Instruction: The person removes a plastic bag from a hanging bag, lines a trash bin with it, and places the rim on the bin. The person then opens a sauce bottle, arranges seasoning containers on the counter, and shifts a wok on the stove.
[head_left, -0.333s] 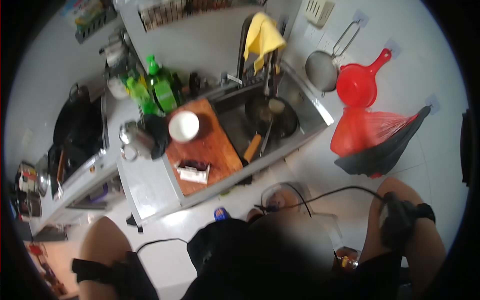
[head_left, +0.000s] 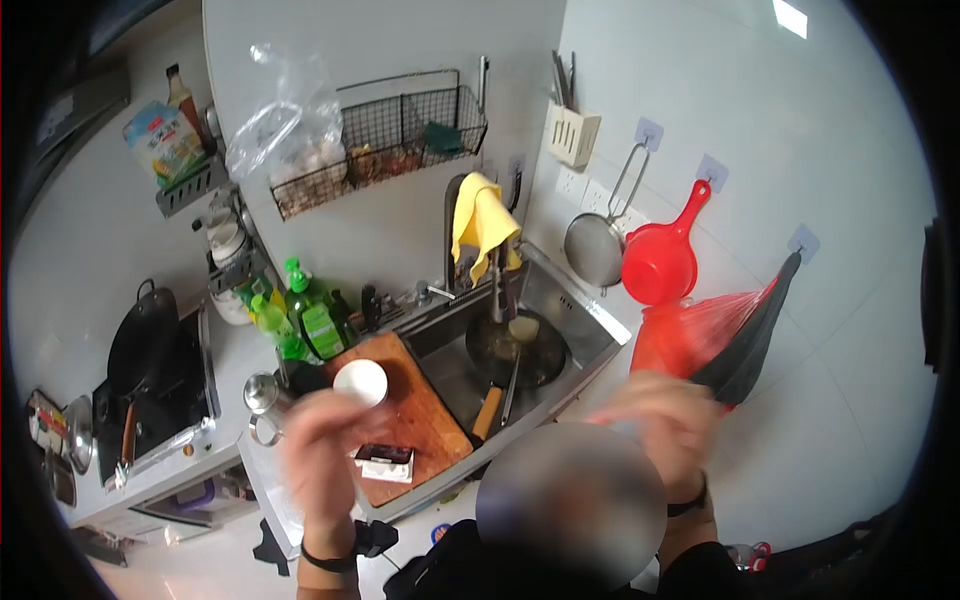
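Raised in front of the cutting board, my left hand [head_left: 325,450] is smeared by motion, so its fingers cannot be read. It overlaps the board's left edge, near a white bowl [head_left: 360,383] and a phone [head_left: 385,454] propped on a white box. My right hand [head_left: 665,425] is up at the right, blurred too, in front of the red and black plastic bags [head_left: 705,345]. Nothing can be made out in either hand. The wooden cutting board [head_left: 425,430] lies across the sink's left part. A wok [head_left: 480,345] with a wooden handle sits in the sink.
A faucet draped with a yellow cloth [head_left: 483,222] stands behind the sink [head_left: 600,325]. Green soap bottles [head_left: 318,325] and a metal jug [head_left: 263,393] are at left. A strainer [head_left: 593,250] and a red ladle [head_left: 660,262] hang right. Another wok [head_left: 142,345] sits on the stove.
Both my hands have come up into view from below, where only my bent arms or knees with dark straps showed. The view has tilted upward, showing more of the wall and wire rack.
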